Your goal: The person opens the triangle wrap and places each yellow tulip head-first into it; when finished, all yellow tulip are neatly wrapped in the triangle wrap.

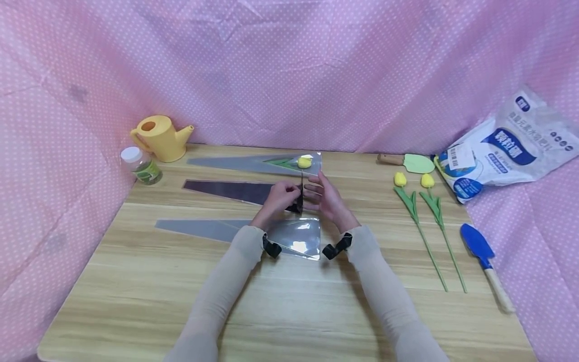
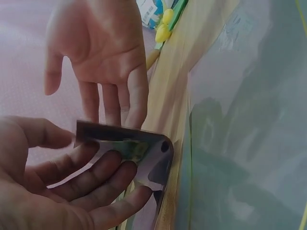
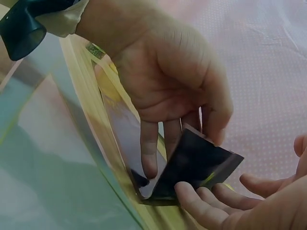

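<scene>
My left hand (image 1: 281, 196) has curled fingers at the raised wide end of a dark wedge-shaped plastic sleeve (image 1: 226, 191); thumb and forefinger are at its corner. The raised end (image 3: 192, 165) stands nearly upright, with the rest flat on the table. Opposite it, my right hand (image 1: 330, 201) has its fingers extended toward the sleeve, their tips partly hidden behind the raised end in the right wrist view. Behind lies a clear sleeve (image 1: 226, 163) with a yellow tulip (image 1: 304, 162) in or on it; I cannot tell which. Another clear sleeve (image 1: 289, 229) lies nearer, partly under my left forearm.
Two yellow tulips (image 1: 412, 206) lie at right, beside a blue trowel (image 1: 477, 241). A green trowel (image 1: 418, 163) and white bag (image 1: 502, 146) are at back right. A yellow watering can (image 1: 165, 143) and lidded jar (image 1: 147, 172) stand at back left.
</scene>
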Available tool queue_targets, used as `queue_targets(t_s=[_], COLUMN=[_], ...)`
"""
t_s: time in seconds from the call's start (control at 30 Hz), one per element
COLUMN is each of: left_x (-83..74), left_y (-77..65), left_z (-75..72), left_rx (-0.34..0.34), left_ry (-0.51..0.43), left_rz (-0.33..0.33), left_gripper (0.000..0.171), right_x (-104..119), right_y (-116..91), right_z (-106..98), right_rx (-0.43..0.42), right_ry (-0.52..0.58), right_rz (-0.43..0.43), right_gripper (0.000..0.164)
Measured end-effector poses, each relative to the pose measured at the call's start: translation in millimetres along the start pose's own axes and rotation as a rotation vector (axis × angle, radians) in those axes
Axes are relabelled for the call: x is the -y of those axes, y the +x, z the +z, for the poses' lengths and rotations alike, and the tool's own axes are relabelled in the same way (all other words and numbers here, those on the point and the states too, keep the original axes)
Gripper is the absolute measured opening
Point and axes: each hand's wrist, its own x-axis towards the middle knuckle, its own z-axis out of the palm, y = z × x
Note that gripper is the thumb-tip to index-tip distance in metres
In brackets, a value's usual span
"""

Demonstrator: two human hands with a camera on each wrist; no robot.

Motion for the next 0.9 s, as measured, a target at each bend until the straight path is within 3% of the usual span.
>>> queue_targets(t_s=[0.17, 0.33, 0.47, 0.67, 0.9], left_x=[2.2, 4.2, 7.1, 13.2, 15.9], left_y=[3.2, 4.5, 5.9, 8.6, 8.9], left_z=[0.5, 2.7, 5.1, 7.1, 8.0], left_rx=[-0.036, -0.081, -0.106, -0.124, -0.128], left_ry=[0.093, 0.098, 0.052, -0.061, -0.130], left_rz=[0.017, 0.044, 0.042, -0.024, -0.053], left_gripper=[0.020, 0.017, 0.016, 0.018, 0.020], right_x=[0, 0, -2, -3, -5], right_y=[2, 6, 12, 20, 25], right_z=[-3, -4, -5, -4, 1], right_rx=[-0.017, -0.038, -0.058, -0.091, -0.163], right_ry=[-0.008, -0.042, -0.081, -0.179, -0.243], right_rz=[0.015, 0.032, 0.041, 0.037, 0.023], right_gripper=[0.063, 0.057, 0.045, 0.043, 0.039])
